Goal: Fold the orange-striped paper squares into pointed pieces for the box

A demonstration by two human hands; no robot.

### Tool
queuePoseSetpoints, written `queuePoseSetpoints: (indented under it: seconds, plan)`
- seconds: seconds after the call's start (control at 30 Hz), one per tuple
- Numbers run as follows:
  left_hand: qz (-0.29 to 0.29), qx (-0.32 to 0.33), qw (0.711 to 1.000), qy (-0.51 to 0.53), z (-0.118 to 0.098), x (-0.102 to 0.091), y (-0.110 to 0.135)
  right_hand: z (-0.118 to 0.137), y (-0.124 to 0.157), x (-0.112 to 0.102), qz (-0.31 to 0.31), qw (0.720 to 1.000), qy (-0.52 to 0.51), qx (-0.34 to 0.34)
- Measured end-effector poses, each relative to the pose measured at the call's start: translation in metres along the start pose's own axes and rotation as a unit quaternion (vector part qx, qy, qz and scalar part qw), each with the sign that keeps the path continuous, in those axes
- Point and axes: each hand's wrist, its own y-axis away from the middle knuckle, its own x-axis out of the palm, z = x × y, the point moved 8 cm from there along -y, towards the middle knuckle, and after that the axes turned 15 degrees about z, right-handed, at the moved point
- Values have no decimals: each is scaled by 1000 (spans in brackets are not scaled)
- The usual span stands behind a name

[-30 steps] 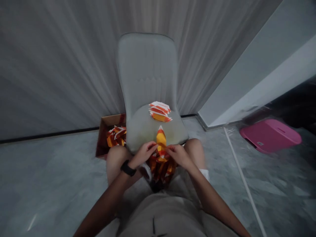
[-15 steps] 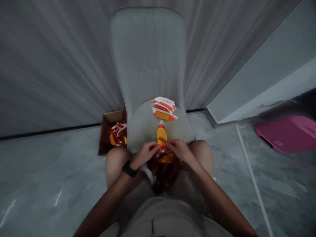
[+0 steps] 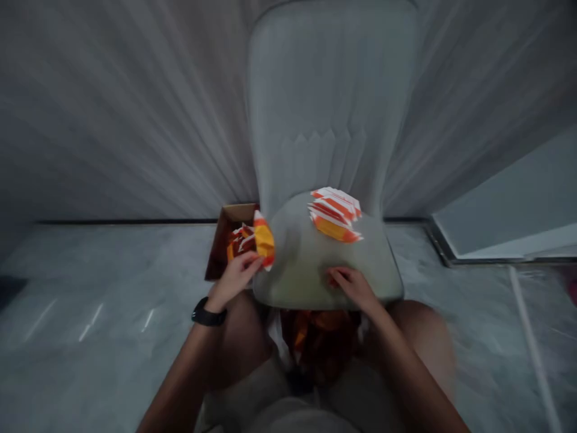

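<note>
Left hand (image 3: pixel 234 279) is closed in a pinch on a folded orange-and-yellow piece (image 3: pixel 264 239), fingers (image 3: pixel 247 264) under its lower end and its pointed tip up, right at the seat's edge and over the box. Right hand (image 3: pixel 354 287) sits apart from it, fingers loosely curled at the front of the seat, and I can see nothing in its grip. A black watch (image 3: pixel 207 314) sits on the left wrist. Below the hands, a heap of orange and red pieces (image 3: pixel 320 343) lies in the lap, blurred and dim on my feed. Farther out, the gray chair seat (image 3: pixel 297 264) carries a neat stack of orange-and-white pieces (image 3: pixel 334 215). Left of the seat, a cardboard box (image 3: pixel 220 246) holds more pieces (image 3: pixel 238 243). Behind it all are the chair back (image 3: pixel 331 108) and a gray curtain (image 3: pixel 126 108). I judge this a handling step with one piece; the next move calls for that pinch to stay firm while the piece clears the seat's edge.
</note>
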Motion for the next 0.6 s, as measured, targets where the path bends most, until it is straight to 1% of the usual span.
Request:
queuePoseSetpoints:
  seconds: [0.07, 0.1, 0.17, 0.2, 0.27, 0.37, 0.5, 0.6]
  plan:
    - [-43, -55, 998, -7, 36, -48, 4, -8, -7, 1, -1, 999, 31, 10]
    - [-56, -97, 993, -37, 54, -69, 3, -11, -10, 1, -1, 999, 40, 14]
    - [-46, -196, 970, -135, 89, -102, -3, -14, -14, 1, -7, 999, 42, 21]
    - [-34, -236, 956, -172, 103, -113, -7, -17, -16, 0, -14, 999, 34, 27]
    - [-12, -283, 936, -207, 127, -128, -18, -22, -19, -2, -27, 998, -3, 48]
    - [-14, -304, 930, -205, 150, -141, -35, -30, -20, -3, -37, 993, -70, 88]
    - [-47, -315, 926, -202, 168, -161, -54, -30, -17, -6, -49, 988, -92, 112]
    - [-85, -329, 919, -201, 174, -176, -56, -27, -14, -8, -68, 989, -81, 108]
